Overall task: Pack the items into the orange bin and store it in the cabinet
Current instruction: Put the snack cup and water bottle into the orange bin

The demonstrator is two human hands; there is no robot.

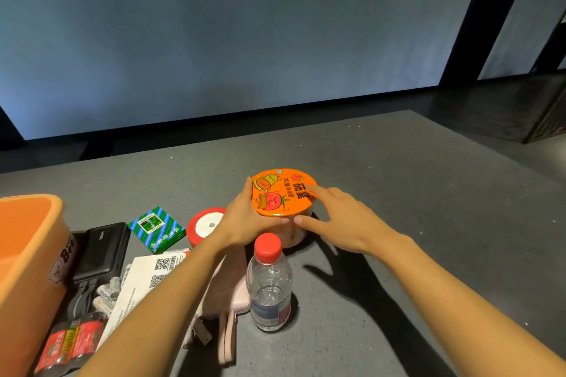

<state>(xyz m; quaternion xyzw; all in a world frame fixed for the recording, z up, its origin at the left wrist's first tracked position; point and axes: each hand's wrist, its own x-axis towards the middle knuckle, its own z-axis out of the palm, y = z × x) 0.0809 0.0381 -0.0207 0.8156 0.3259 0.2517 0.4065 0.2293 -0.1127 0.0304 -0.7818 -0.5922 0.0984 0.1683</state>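
Observation:
An instant noodle cup with an orange cartoon lid stands on the grey table. My left hand wraps its left side, thumb along the lid's front rim. My right hand touches its right side, with fingers spread on the lid and the wall. The orange bin stands at the left edge, its inside mostly out of view. A clear water bottle with a red cap stands upright just in front of the cup.
Between bin and bottle lie a black power bank, a green-blue box, a red-rimmed round tin, white papers with QR codes, a pink pouch, small white bottles and red battery packs. A pale wall rises behind.

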